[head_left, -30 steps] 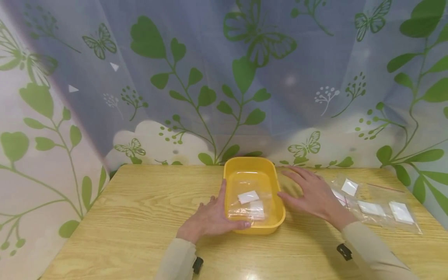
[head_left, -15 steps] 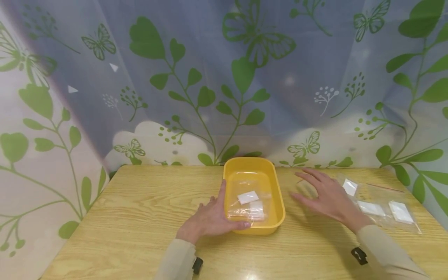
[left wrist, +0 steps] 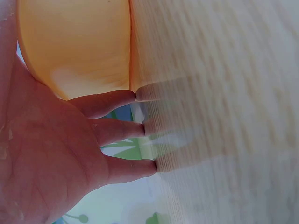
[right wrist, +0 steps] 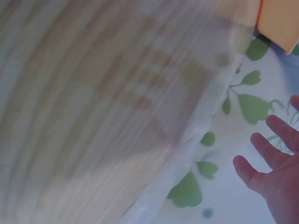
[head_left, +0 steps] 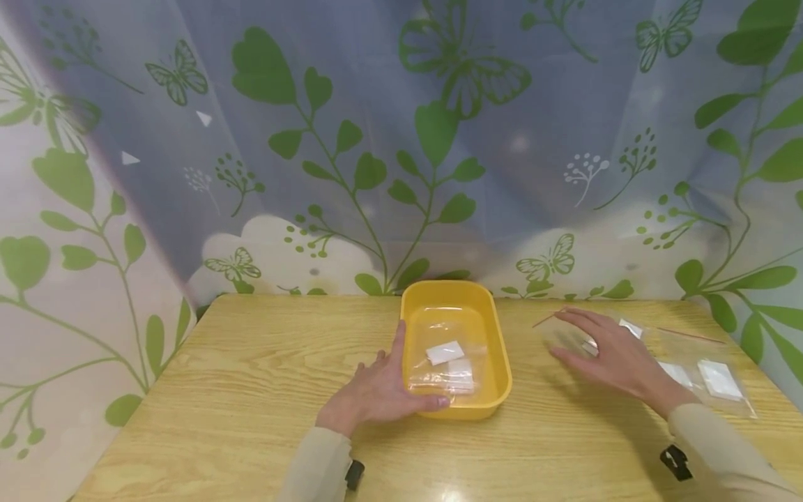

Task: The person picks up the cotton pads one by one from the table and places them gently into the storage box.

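A yellow plastic tray [head_left: 500, 348] stands on the wooden table. Inside it lies clear plastic bagging [head_left: 426, 331] with white packets [head_left: 445, 353]. My left hand [head_left: 376, 394] rests at the tray's near left corner, thumb across the near rim, index finger along the left side. Its other fingers [left wrist: 133, 169] are straight, with tips on the tabletop in the left wrist view. My right hand [head_left: 617, 355] hovers with spread fingers above a clear resealable bag [head_left: 544, 321] with a red seal line; it partly hides this bag. No contact shows. The right wrist view shows only parts of its fingers [right wrist: 266, 149].
More clear bags [head_left: 690, 343] with white packets [head_left: 719, 380] lie at the table's right side, partly under the right forearm. A patterned curtain [head_left: 351, 174] hangs along the table's back edge. Bare wood [head_left: 263, 376] stretches left of the tray.
My right hand has moved right, from beside the tray's right rim to above the bags. The left hand and the tray have stayed in place.
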Demonstrator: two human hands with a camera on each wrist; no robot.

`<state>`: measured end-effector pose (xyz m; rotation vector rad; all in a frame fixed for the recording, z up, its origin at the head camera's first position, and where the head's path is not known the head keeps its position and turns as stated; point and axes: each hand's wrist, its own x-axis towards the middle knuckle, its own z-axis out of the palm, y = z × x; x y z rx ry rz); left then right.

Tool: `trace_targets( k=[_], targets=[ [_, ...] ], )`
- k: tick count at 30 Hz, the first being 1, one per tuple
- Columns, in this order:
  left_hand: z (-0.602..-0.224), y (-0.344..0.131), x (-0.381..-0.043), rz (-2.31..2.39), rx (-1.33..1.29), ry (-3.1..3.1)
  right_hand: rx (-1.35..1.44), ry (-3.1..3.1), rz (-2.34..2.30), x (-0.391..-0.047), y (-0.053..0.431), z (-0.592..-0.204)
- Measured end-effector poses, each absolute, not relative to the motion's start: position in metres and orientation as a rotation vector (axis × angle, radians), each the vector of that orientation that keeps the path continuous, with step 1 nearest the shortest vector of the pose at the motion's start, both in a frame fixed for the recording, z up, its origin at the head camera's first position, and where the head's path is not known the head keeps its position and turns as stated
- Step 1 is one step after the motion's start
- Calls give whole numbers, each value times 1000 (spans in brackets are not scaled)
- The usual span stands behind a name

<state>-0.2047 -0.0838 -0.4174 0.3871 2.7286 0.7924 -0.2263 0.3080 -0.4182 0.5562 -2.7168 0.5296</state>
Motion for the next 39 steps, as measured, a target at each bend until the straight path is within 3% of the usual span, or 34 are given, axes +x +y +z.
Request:
trace_targets(
  k=[19, 29, 39],
  targets=[
    [-418, -84, -204, 774, 377, 2743, 543, -2800, 571, -239, 353, -434],
    [-415, -83, -203, 782, 364, 2727, 306, -2963, 727, -239, 374, -431],
    [-414, -83, -202, 768, 367, 2716, 299, -2983, 598, -246, 397, -435]
  ],
)
